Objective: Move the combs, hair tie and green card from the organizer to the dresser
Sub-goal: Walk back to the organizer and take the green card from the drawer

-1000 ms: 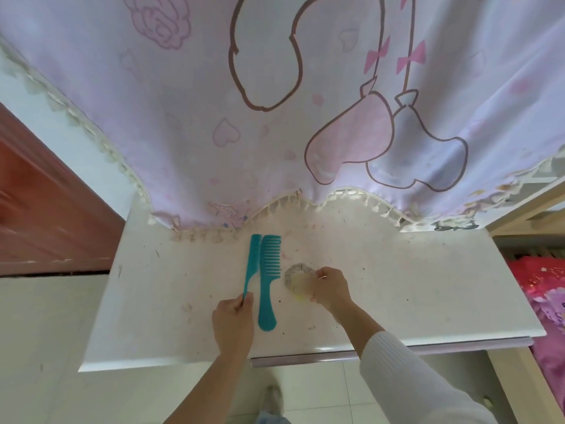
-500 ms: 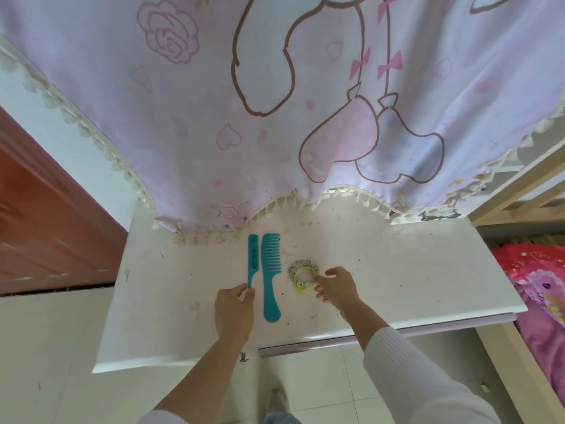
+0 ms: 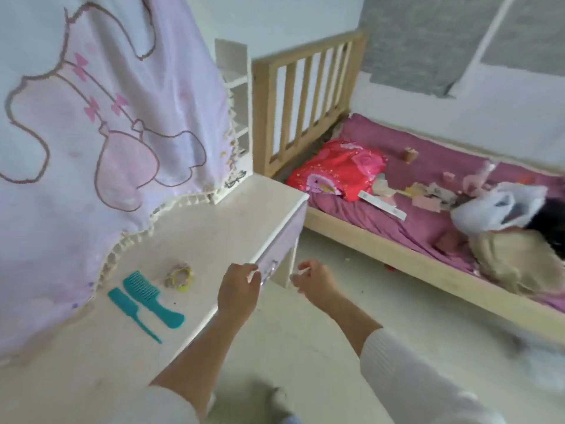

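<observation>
Two teal combs lie side by side on the white dresser (image 3: 214, 228): a wide-toothed comb (image 3: 153, 298) and a thin tail comb (image 3: 131, 312). Just beyond them rests a yellow-and-grey hair tie (image 3: 179, 275). My left hand (image 3: 238, 289) hovers at the dresser's front edge, fingers loosely curled, holding nothing. Over the floor to its right, my right hand (image 3: 315, 278) is off the dresser, fingers apart and empty. No green card or organizer is in view.
A pink cartoon-print cloth (image 3: 101, 123) hangs over the dresser's back. To the right stands a wooden bed (image 3: 308, 96) with a purple sheet, a red pillow (image 3: 339, 169), scattered papers, a white plastic bag (image 3: 495, 209) and beige fabric. Pale floor lies between.
My view has swung right toward the bed. Both hands have let go of the combs and hair tie and pulled back off the dresser top.
</observation>
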`<state>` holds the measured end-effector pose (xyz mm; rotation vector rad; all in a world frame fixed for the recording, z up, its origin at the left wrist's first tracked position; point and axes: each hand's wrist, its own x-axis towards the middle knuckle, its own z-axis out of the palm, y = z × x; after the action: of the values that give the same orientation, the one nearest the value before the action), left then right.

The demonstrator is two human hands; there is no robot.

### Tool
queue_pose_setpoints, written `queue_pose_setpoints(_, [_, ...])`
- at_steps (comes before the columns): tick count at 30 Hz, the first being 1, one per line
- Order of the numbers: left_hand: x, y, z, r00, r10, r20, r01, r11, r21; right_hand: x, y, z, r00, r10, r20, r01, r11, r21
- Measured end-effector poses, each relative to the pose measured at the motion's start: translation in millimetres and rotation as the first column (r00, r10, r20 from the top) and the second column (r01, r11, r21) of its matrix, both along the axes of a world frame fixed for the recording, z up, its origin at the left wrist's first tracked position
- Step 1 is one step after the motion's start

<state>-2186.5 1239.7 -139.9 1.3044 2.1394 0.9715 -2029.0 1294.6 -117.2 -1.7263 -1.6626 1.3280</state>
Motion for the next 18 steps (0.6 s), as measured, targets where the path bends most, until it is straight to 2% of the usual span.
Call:
queue_pose_setpoints(4, [106.3,-14.6,3.6,0.944,-0.33,0.021,0.33,0.943,-0.033,119.1,-66.4,9.1,0.965,-0.25,0.077,0.249,0.968,0.025])
queue_pose_setpoints(8, [217.8,-33.4,12.8,0.794,-0.604,-0.064,0.6,0.797,-0.076,233.9,-145.9,15.4,0.855,-0.493,0.161,0.488,0.87,0.069])
queue_pose_setpoints(10, [279.8,-48.9,24.4,0.686,-0.717,-0.125,0.71,0.697,-0.101,287.7,-191.5,20.4,0.776,-0.601,0.19,0.592,0.798,0.107])
queue_pose_setpoints(13, [378.2,-83.3,41.1,0.466,-0.864,-0.191,0.862,0.492,-0.123,366.3,-264.4,28.2,0.641,-0.735,0.223,0.716,0.677,0.171])
queue_pose_setpoints(18, [544.5,-177.9,68.5,0.141,-0.963,-0.228,0.975,0.175,-0.137,488.2,-396.7,47.1,0.417,-0.866,0.277,0.845,0.481,0.232])
